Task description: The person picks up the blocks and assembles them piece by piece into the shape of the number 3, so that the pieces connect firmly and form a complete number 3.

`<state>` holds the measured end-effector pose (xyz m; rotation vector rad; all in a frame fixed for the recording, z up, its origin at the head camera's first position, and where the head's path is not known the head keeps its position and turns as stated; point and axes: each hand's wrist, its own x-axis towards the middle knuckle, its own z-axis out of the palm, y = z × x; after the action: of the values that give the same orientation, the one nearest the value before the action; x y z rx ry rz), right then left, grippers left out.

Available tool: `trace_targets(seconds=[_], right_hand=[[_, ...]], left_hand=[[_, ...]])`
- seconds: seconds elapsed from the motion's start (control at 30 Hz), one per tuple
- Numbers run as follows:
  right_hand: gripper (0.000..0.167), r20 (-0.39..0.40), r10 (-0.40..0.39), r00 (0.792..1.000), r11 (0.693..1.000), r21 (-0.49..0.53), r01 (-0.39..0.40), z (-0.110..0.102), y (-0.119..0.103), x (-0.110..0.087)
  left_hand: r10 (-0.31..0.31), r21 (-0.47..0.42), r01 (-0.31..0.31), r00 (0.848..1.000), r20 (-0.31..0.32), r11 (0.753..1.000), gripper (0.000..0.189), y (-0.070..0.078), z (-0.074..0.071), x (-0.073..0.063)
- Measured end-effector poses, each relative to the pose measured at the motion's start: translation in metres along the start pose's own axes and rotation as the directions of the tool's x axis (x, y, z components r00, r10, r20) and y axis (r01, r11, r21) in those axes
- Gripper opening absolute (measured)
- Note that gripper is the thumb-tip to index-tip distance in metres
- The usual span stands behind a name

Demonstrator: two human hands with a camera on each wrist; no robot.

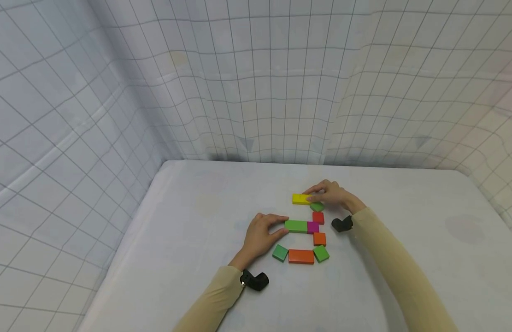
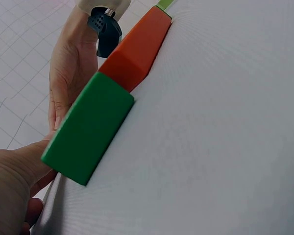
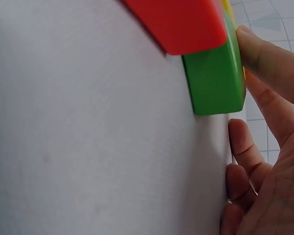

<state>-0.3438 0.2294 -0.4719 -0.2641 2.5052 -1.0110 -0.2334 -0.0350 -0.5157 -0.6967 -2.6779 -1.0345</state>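
Note:
My left hand point(image 1: 260, 235) holds the left end of a long light-green block point(image 1: 296, 226) between thumb and fingers. A purple block point(image 1: 313, 227) adjoins that block's right end. Farther back, my right hand point(image 1: 331, 193) pinches a yellow block point(image 1: 300, 198), thumb on the near side and fingers behind it. Just below that thumb lies a green block point(image 1: 317, 207), which the right wrist view shows close up beside a red block point(image 3: 186, 24). In the left wrist view, the darker green block point(image 2: 88, 127) partly covers the left hand's fingertips.
An orange block point(image 1: 320, 239) lies below the purple one. The front row has a teal-green block point(image 1: 280, 252), a long orange-red block point(image 1: 301, 257) and a tilted green block point(image 1: 321, 253). White cloth covers the table point(image 1: 189, 240); grid-patterned curtains point(image 1: 256, 92) hang around it.

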Motion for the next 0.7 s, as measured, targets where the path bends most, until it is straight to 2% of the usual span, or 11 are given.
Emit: trace_targets(seconds=[0.17, 0.33, 0.4, 0.53, 0.7], right_hand=[[0.039, 0.012, -0.026, 1.000, 1.000, 0.012, 0.025, 0.000, 0.002, -0.001], [0.054, 0.059, -0.047, 0.997, 0.999, 0.018, 0.046, -0.004, 0.006, -0.008], [0.059, 0.084, -0.045, 0.995, 0.999, 0.001, 0.045, -0.008, 0.007, -0.015], [0.059, 0.109, -0.042, 0.993, 0.996, -0.067, 0.050, -0.019, 0.009, -0.037], [0.054, 0.074, -0.028, 0.997, 0.987, -0.153, 0.039, -0.039, 0.022, -0.070]], left_hand=[[-0.005, 0.000, 0.005, 1.000, 0.003, 1.000, 0.034, -0.001, 0.001, 0.000], [-0.010, -0.003, 0.010, 1.000, 0.005, 1.000, 0.034, 0.000, 0.001, 0.000], [-0.010, -0.007, 0.010, 1.000, 0.007, 1.000, 0.034, 0.001, 0.000, -0.001], [-0.008, -0.012, 0.008, 1.000, 0.002, 1.000, 0.034, 0.002, 0.000, -0.001], [-0.007, -0.005, 0.007, 1.000, -0.006, 1.000, 0.034, 0.001, 0.000, -0.001]])
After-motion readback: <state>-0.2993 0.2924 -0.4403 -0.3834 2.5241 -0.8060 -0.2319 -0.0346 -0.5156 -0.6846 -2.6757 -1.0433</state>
